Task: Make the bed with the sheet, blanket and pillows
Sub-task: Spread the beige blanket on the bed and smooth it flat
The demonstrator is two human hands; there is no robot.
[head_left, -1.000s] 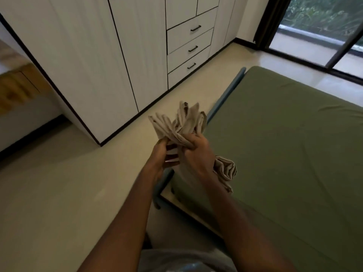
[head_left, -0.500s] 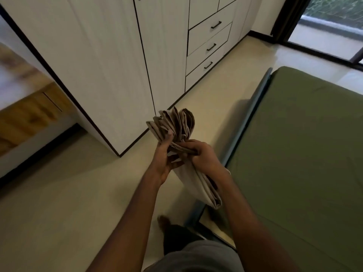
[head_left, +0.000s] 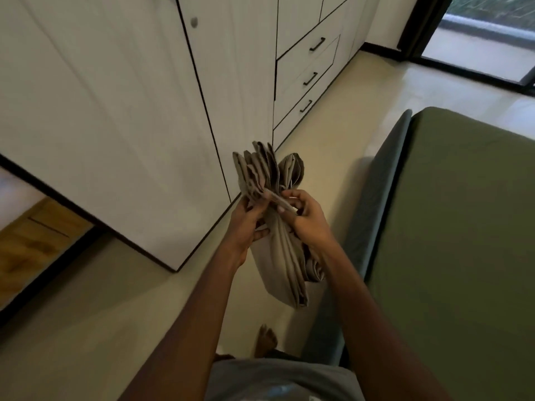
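A bunched beige cloth, folded in many layers, hangs in front of me over the floor beside the bed. My left hand grips the bundle from the left, fingers curled into its folds. My right hand pinches the upper layers from the right. The folded edges fan out above both hands. The bed lies to the right, covered with a smooth olive-green sheet over a grey-blue mattress side. No pillows are in view.
A white wardrobe with tall doors and three drawers runs along the left. Pale floor lies between it and the bed. A glass door is at the far right. My bare foot stands by the bed.
The view has swung left and I have stepped away from over the bed. The cloth bundle now hangs over the floor, and my right hand has shifted from a full grip to pinching the top layers.
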